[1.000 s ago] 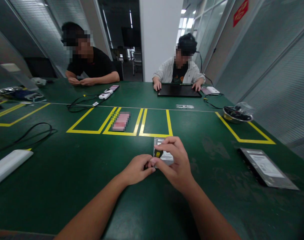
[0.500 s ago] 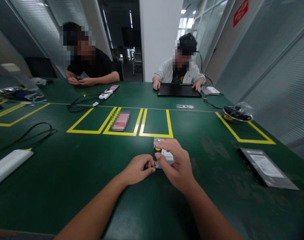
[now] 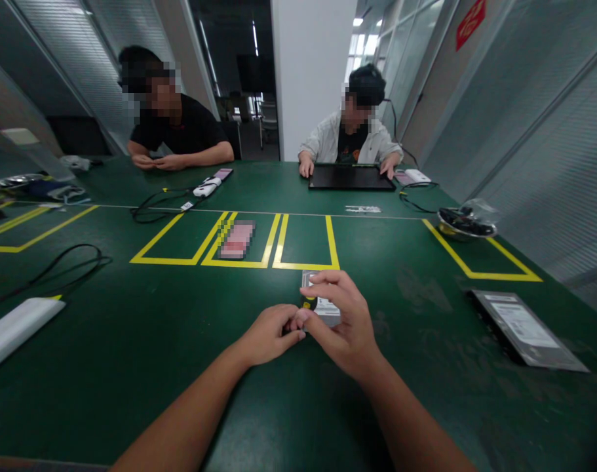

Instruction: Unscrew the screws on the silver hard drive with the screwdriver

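On the green table lies a small silver hard drive [image 3: 329,313] with a white label, partly covered by my hands. Above its left side my right hand [image 3: 345,321] curves around the black-and-yellow handle of a screwdriver [image 3: 308,303], its fingers at the top and its thumb lower down. The screwdriver's tip is hidden. My left hand [image 3: 272,335] rests at the drive's near left corner, fingers curled and pressed together. What they pinch is covered, and my right thumb lies close against them.
A larger silver drive [image 3: 529,331] lies to the right, beyond it a bowl [image 3: 468,226] of dark parts. Yellow tape [image 3: 305,267] outlines rectangles ahead, one holding a pink phone-like object [image 3: 238,240]. A white case [image 3: 20,331] is at left. Two people sit opposite, one holding a black panel [image 3: 352,178].
My right thumb has slid down the handle toward my left fingertips, and the handle's yellow part shows differently. My left hand has stayed in place.
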### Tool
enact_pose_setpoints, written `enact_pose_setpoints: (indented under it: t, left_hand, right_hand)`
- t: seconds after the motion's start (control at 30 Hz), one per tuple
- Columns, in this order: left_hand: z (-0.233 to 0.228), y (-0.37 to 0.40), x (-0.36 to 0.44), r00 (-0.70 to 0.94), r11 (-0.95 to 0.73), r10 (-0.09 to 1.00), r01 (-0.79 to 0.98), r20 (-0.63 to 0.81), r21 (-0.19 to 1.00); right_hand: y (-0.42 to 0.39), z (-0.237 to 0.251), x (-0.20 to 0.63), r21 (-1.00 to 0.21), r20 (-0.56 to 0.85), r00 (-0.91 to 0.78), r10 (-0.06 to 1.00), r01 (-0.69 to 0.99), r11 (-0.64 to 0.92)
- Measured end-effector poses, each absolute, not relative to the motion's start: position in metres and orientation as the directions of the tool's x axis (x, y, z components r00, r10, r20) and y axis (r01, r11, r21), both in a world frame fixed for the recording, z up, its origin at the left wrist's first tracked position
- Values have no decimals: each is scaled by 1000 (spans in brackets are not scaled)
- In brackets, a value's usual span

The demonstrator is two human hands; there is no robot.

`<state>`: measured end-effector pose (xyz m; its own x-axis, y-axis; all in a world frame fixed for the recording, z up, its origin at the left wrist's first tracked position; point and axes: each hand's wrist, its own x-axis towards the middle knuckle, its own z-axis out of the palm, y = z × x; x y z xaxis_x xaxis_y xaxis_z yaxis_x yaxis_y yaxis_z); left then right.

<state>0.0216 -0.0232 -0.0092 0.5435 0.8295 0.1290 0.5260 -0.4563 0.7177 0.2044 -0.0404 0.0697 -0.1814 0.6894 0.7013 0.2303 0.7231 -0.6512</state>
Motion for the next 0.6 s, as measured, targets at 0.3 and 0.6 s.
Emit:
enact_pose_setpoints:
  t: [0.3,0.6]
  left_hand:
    - [-10,-23,22,545,-464,826,512,144,723]
    - [-11,-23,21,542,-455,829,510,139,730]
  right_hand:
    - [-42,70,204,-639,714,-193,673,214,739]
    - [-41,68,204,-620,727,-192,659,229,750]
